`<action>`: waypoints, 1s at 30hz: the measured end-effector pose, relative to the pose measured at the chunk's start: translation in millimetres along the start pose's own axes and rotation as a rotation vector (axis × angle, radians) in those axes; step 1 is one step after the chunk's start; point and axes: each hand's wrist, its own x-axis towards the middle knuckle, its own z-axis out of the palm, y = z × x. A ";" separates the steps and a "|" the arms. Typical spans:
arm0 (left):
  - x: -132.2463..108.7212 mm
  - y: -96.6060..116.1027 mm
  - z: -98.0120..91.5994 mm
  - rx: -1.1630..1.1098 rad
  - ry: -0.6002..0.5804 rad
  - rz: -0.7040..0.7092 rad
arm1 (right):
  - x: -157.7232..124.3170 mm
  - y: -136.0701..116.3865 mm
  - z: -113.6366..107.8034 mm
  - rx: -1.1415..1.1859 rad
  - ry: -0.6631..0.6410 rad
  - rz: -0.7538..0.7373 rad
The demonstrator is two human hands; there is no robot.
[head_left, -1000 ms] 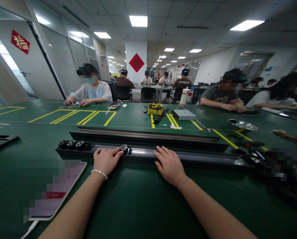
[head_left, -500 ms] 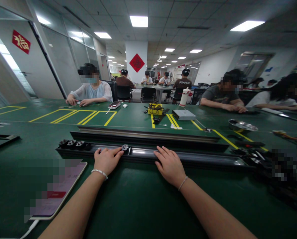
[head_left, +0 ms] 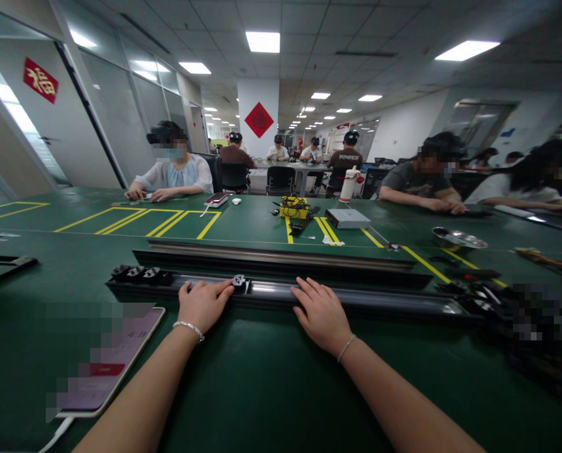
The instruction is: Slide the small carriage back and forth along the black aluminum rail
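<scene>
A long black channel-shaped rail point(head_left: 380, 301) lies across the green table in front of me. My left hand point(head_left: 202, 307) rests over it, fingers bent across the rail and the thumb side pointing right. Its fingertips are at the left edge of a small black part with a pale metallic top point(head_left: 239, 282), which sits in the channel; I see no grip around that part. My right hand point(head_left: 324, 316) lies on the rail farther right, fingers stretched and apart. At the rail's left end several similar small parts point(head_left: 136, 272) stand in a row.
Behind it lies a second dark rail point(head_left: 281, 257). A phone point(head_left: 121, 358) with a cable is at near left, black parts point(head_left: 535, 340) at right. Farther off are a yellow object with wires point(head_left: 294, 206), a grey box point(head_left: 347, 218), a metal bowl point(head_left: 460, 239) and seated people.
The small part beside my left fingertips has shifted slightly right along the channel and looks turned a little. Both hands stay almost in place.
</scene>
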 end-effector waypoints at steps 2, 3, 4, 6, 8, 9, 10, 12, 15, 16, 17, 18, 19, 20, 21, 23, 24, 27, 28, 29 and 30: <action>-0.4 -0.1 0.5 0.006 0.007 0.006 | 0.1 -0.4 -0.3 -0.001 -0.004 -0.001; -0.7 -0.2 0.8 0.008 0.012 0.012 | 0.1 -0.5 -0.5 -0.001 -0.006 -0.001; -0.9 -0.3 1.0 0.009 0.017 0.018 | 0.0 -0.6 -0.7 0.000 -0.007 0.000; -1.1 -0.4 1.0 0.012 0.022 0.026 | -0.2 -0.4 -1.0 0.001 -0.009 0.001; -0.9 -0.4 0.7 0.013 0.018 0.027 | -0.4 -0.1 -0.9 0.004 -0.009 0.001; -0.7 -0.5 0.4 0.013 0.015 0.028 | -0.4 0.1 -0.7 0.004 -0.008 0.003; -0.5 -0.7 0.2 0.012 0.011 0.030 | -0.5 0.2 -0.4 0.004 -0.007 0.002; -0.2 -1.5 0.3 0.011 0.009 0.035 | -0.5 0.4 0.1 0.005 -0.004 0.001; 0.1 -3.4 3.1 0.013 0.018 0.072 | -0.4 0.4 0.5 0.010 0.002 0.000; 0.3 -4.0 4.7 0.007 0.021 0.098 | -0.3 0.4 0.5 0.010 0.004 0.000; 0.6 -4.5 6.6 -0.001 0.023 0.129 | -0.2 0.3 0.5 0.010 0.006 -0.001; 1.0 -4.9 8.6 -0.028 0.023 0.166 | -0.2 0.2 0.5 0.010 0.007 -0.002; 1.5 -5.1 10.4 -0.045 0.027 0.198 | -0.1 0.1 0.5 0.008 0.006 -0.003; 2.1 -5.2 11.9 -0.047 0.034 0.217 | 0.0 0.0 0.6 0.006 0.007 -0.004; 2.6 -5.2 13.0 -0.049 0.039 0.227 | 0.0 -0.1 0.7 0.004 0.007 -0.004; 3.4 -5.3 13.7 -0.049 0.044 0.241 | 0.0 -0.3 0.9 0.002 0.008 -0.003; 3.7 -5.4 13.5 -0.049 0.044 0.245 | 0.0 -0.3 1.0 0.001 0.009 -0.002; 3.5 -5.7 12.0 -0.044 0.039 0.248 | 0.0 -0.2 1.0 0.001 0.007 0.000; 3.4 -5.8 11.7 -0.041 0.039 0.244 | 0.0 -0.1 1.0 0.001 0.005 0.001; 3.2 -5.7 11.4 -0.038 0.040 0.239 | 0.0 0.0 1.0 0.002 0.002 0.001; 3.0 -5.6 11.4 -0.034 0.041 0.234 | 0.0 0.1 1.1 0.003 -0.001 0.001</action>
